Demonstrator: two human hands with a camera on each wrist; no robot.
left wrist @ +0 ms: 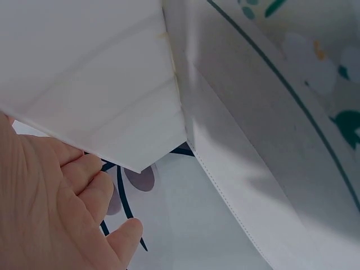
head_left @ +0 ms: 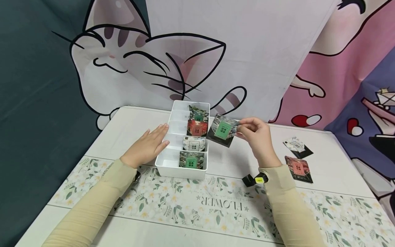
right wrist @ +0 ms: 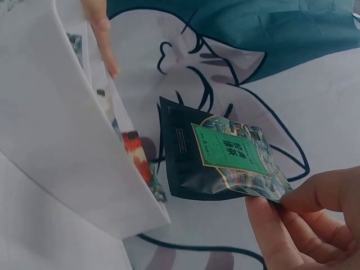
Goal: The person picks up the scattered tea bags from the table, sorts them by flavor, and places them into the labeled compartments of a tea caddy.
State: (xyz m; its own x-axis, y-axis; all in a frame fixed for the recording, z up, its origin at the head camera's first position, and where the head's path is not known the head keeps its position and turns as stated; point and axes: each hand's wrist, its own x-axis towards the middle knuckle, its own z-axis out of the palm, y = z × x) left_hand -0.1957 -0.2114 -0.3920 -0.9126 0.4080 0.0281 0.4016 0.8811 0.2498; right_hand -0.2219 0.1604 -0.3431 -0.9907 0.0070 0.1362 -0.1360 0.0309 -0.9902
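Observation:
My right hand (head_left: 255,139) pinches a dark tea sachet with a green label (head_left: 223,130) by its edge, between thumb and fingers. In the right wrist view the tea sachet (right wrist: 225,154) hangs just beside the wall of the white divided box (right wrist: 84,129). My left hand (head_left: 148,145) lies with extended fingers along the left rim of the white box (head_left: 182,173). Inside the box stand a red sachet (head_left: 197,128), a white sachet (head_left: 193,144) and a front green-label sachet (head_left: 191,160). Another green-label sachet (head_left: 197,113) is in the back compartments.
To the right on the table (head_left: 228,223) lie a white-and-black sachet (head_left: 297,146) and a red-label sachet (head_left: 298,169). A cartoon-cat cloth (head_left: 259,51) hangs behind the table's back edge. The box's left-hand compartment parts show bare white plastic.

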